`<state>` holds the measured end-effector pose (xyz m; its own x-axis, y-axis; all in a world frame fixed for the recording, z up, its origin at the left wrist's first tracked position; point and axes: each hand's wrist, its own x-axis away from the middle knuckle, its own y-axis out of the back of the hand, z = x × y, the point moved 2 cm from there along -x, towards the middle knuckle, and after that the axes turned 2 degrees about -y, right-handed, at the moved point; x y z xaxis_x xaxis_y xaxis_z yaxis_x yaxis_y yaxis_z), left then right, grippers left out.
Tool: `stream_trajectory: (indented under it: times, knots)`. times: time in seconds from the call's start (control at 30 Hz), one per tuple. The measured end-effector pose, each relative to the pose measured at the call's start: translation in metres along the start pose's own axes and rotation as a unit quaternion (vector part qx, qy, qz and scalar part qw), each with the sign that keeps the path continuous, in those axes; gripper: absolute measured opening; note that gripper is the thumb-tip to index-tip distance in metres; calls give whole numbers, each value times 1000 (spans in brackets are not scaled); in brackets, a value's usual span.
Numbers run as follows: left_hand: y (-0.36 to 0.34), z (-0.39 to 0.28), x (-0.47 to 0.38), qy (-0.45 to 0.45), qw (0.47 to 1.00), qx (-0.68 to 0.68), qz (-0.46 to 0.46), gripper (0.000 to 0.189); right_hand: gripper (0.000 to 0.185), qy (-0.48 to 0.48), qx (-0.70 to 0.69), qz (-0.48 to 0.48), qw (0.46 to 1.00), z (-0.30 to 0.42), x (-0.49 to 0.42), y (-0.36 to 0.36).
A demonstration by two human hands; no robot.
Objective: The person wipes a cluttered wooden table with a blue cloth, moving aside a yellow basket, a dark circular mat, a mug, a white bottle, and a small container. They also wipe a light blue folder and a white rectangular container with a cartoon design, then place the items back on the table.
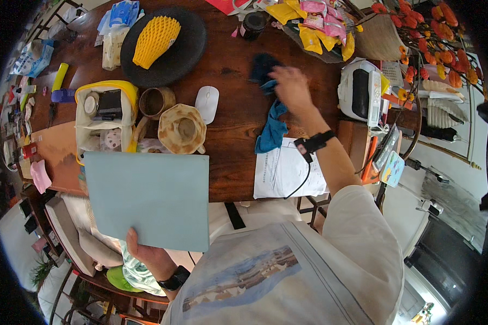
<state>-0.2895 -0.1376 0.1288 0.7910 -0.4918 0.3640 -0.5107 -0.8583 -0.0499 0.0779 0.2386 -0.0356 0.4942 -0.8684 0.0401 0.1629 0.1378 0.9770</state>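
Note:
My left hand grips the lower edge of a flat pale blue-green board or folder, its thumb on top; the fingers beneath are hidden. That piece covers the near left edge of the wooden table. At the centre right, my right hand is over the table beside a dark blue cloth, which is blurred. Whether the fingers hold that cloth is not clear. A teal cloth lies just below this hand, partly on printed papers. A white computer mouse rests left of the cloths.
Left of the mouse stand a pale patterned cup, a brown mug and a yellow-rimmed organizer basket. Farther back are a round black tray, a dark jar and snack packets. A white device stands at right.

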Motion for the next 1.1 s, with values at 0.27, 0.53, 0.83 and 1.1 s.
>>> stream_trajectory:
  times: [0.27,0.53,0.83,1.1]
  knots:
    - [-2,3,-4,-97,990,-96,40,33,77,-99,14,26,995,18,57,10]
    - [-12,0,-14,61,993,102,-1,43,50,93,-13,-52,994,123,-56,-6]
    - [-5,10,-17,69,993,84,54,55,57,-149,199,-62,967,-39,-15,-17]
    - [8,29,-23,-35,994,-60,85,39,32,-330,177,24,927,-128,-9,-12]
